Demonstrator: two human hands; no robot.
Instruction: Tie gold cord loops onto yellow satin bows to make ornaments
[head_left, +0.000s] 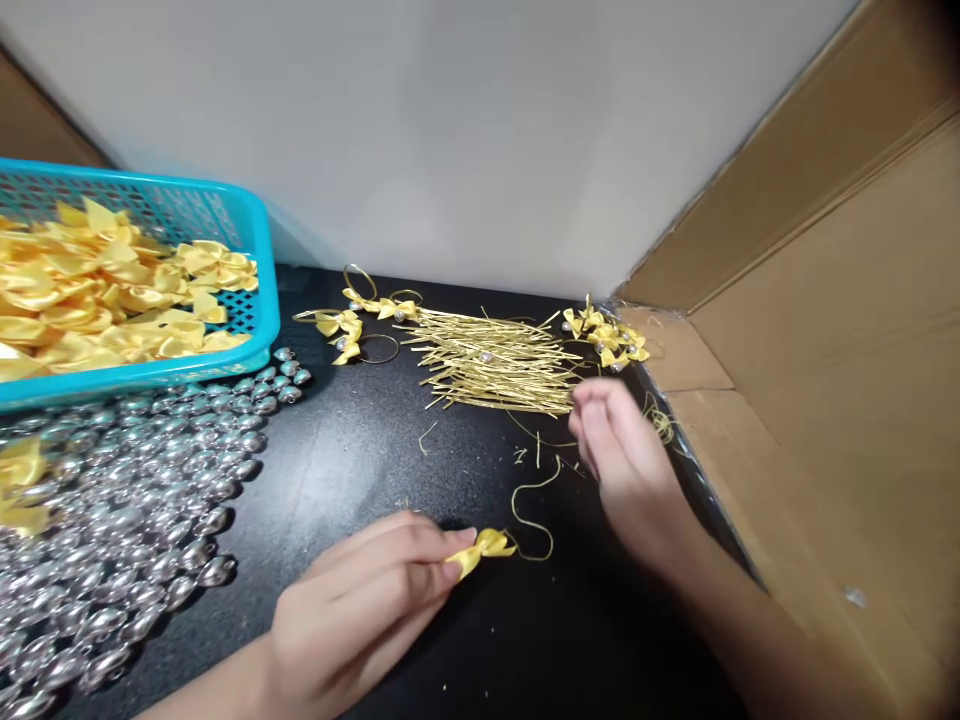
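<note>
My left hand point(367, 600) pinches a small yellow ribbon bow point(480, 550) low over the black table point(360, 460). A thin gold cord point(534, 510) trails from the bow in a loop toward my right hand point(622, 460). That hand is motion-blurred, its fingers drawn together by the near end of a pile of cut gold cords point(491, 362); whether it grips the cord is unclear.
A turquoise basket point(259, 270) full of yellow bows stands at the left. Several silver beads point(135, 510) are heaped in front of it. Finished bows with loops lie at the back point(352, 325) and by the cardboard box point(825, 400) on the right point(607, 338).
</note>
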